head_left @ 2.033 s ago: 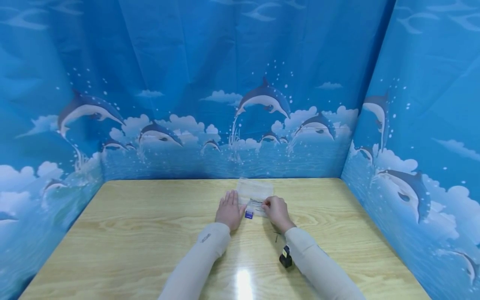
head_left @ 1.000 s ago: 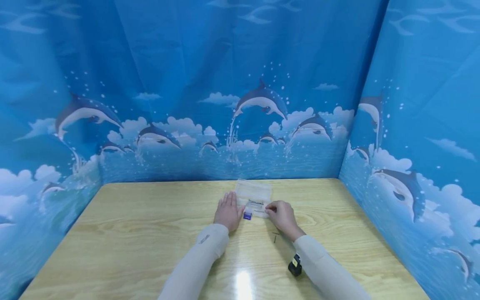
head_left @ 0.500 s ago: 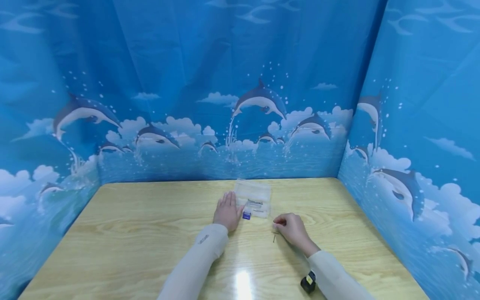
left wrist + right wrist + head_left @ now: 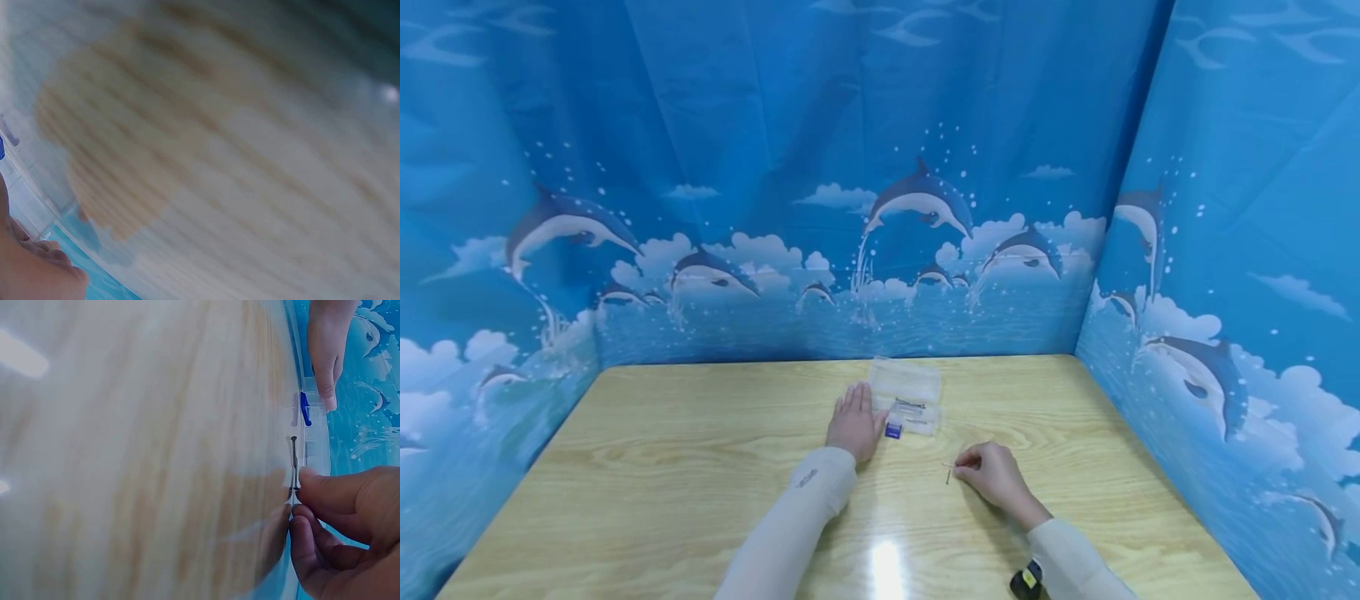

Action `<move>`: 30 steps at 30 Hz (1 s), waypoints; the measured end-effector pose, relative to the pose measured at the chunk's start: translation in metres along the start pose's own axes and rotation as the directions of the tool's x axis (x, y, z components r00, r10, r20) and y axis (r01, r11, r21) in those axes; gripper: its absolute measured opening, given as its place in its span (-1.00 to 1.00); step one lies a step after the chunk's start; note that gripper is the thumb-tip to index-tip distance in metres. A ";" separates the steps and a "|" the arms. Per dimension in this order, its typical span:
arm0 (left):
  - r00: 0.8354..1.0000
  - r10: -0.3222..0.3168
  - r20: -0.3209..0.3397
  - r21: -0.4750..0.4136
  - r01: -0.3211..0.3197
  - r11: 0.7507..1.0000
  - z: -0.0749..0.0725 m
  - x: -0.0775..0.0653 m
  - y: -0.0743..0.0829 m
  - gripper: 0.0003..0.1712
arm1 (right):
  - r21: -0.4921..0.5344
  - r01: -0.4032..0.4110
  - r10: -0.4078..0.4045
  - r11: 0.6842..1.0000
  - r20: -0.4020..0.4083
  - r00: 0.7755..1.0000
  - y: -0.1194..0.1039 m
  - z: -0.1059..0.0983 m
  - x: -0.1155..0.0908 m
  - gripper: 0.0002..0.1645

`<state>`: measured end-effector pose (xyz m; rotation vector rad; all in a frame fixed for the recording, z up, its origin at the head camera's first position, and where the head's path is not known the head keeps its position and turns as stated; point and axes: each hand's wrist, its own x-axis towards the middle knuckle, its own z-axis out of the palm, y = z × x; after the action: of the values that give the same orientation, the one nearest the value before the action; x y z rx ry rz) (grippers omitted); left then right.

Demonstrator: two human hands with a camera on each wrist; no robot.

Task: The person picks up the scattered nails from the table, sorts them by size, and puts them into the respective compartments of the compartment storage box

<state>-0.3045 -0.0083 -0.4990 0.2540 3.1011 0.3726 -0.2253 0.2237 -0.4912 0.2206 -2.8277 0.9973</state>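
My left hand [image 4: 853, 425] lies flat with straight fingers at the left side of a clear plastic box [image 4: 925, 427], its thumb at the box's edge. The box stands with its lid [image 4: 906, 379] raised and a blue latch [image 4: 892, 431] in front. Several dark screws [image 4: 911, 404] lie inside. On the table to the right of the box, my right hand [image 4: 996, 477] pinches the end of a thin screw between thumb and fingertips. A second screw [image 4: 294, 450] lies close to those fingertips in the right wrist view; the held one is mostly hidden there.
A wooden table [image 4: 700, 467] extends around both hands. Blue curtains with dolphins [image 4: 925, 200] stand along its back and sides. A small black device with a yellow label [image 4: 1028, 579] sits at the right cuff.
My right hand has left the box, moved down and to the right, and taken hold of a screw on the table. The left hand has stayed by the box.
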 end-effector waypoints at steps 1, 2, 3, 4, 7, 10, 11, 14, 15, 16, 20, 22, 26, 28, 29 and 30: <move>1.000 0.000 -0.001 0.001 0.000 1.000 0.000 0.000 0.000 -0.23 | -0.004 0.001 -0.001 1.000 -0.001 1.000 0.000 0.000 0.000 -0.92; 1.000 0.001 -0.002 0.001 -0.001 1.000 0.000 0.000 0.000 -0.23 | -0.009 0.002 -0.002 1.000 -0.002 1.000 0.001 0.000 0.000 -0.92; 1.000 0.001 -0.001 0.003 -0.001 1.000 0.000 0.000 0.000 -0.23 | -0.013 0.003 -0.003 1.000 -0.003 1.000 0.001 0.000 0.000 -0.92; 1.000 0.001 -0.001 0.003 -0.001 1.000 0.000 0.000 0.000 -0.23 | -0.015 0.003 -0.003 1.000 -0.003 1.000 0.001 0.000 0.000 -0.92; 1.000 0.003 -0.002 0.001 -0.003 1.000 0.000 0.000 -0.001 -0.22 | -0.014 -0.009 0.009 1.000 -0.004 1.000 0.001 0.000 0.001 -0.91; 1.000 0.004 -0.003 -0.006 -0.004 1.000 0.000 0.000 -0.001 -0.22 | -0.013 -0.018 0.018 1.000 -0.008 1.000 0.001 0.000 0.002 -0.89; 1.000 0.004 -0.004 -0.007 -0.004 1.000 -0.001 0.000 -0.001 -0.22 | -0.015 -0.021 0.021 1.000 -0.009 1.000 0.001 0.001 0.002 -0.89; 1.000 0.007 -0.006 -0.011 -0.007 1.000 0.000 0.001 -0.001 -0.22 | -0.019 -0.027 0.027 0.999 -0.012 1.000 0.001 0.002 0.004 -0.87; 1.000 0.007 -0.006 -0.013 -0.007 1.000 0.000 0.001 -0.002 -0.22 | -0.020 -0.029 0.029 0.999 -0.012 1.000 0.001 0.003 0.004 -0.86; 1.000 0.008 -0.006 -0.015 -0.008 1.000 0.000 0.001 -0.002 -0.22 | -0.021 -0.029 0.029 0.999 -0.012 0.999 0.001 0.003 0.004 -0.86; 1.000 0.010 -0.009 -0.018 -0.010 1.000 0.002 0.000 -0.002 -0.22 | -0.023 -0.038 0.038 0.999 -0.005 0.999 0.001 0.003 0.004 -0.85; 1.000 0.011 -0.009 -0.016 -0.011 1.000 0.002 0.000 -0.001 -0.22 | -0.028 -0.037 0.037 0.999 -0.002 0.999 0.001 0.003 0.004 -0.85; 1.000 0.012 -0.012 -0.016 -0.013 1.000 0.002 0.000 -0.001 -0.22 | -0.037 -0.032 0.032 0.999 -0.001 0.999 0.000 0.002 0.003 -0.86; 1.000 0.013 -0.015 -0.018 -0.014 1.000 0.003 0.001 -0.002 -0.22 | -0.038 -0.030 0.031 0.999 0.001 1.000 0.000 0.002 0.004 -0.86; 1.000 0.014 -0.017 -0.020 -0.014 1.000 0.002 0.001 -0.002 -0.22 | -0.041 -0.025 0.025 0.999 0.002 1.000 0.000 0.002 0.004 -0.86; 1.000 0.014 -0.018 -0.021 -0.014 1.000 0.003 0.001 -0.002 -0.22 | -0.042 -0.027 0.027 0.999 0.005 1.000 0.000 0.002 0.004 -0.85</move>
<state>-0.3053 -0.0096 -0.5019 0.2735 3.1130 0.4098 -0.2296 0.2217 -0.4921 0.1808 -2.8608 0.9429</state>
